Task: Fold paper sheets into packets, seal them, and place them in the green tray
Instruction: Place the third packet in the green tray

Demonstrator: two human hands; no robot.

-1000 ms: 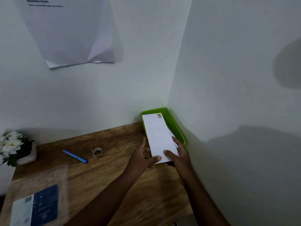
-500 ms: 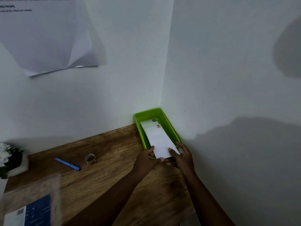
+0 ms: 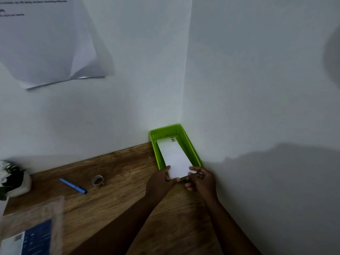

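Head cam: left hand (image 3: pixel 159 183) and right hand (image 3: pixel 203 180) both pinch near end of white packet (image 3: pixel 175 157), its far end inside green tray (image 3: pixel 191 146) on table (image 3: pixel 117 183)

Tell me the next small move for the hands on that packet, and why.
Probably let go. The packet already lies along the green tray, but its near end overhangs the rim, pinched by the left hand and right hand; releasing should let it settle.
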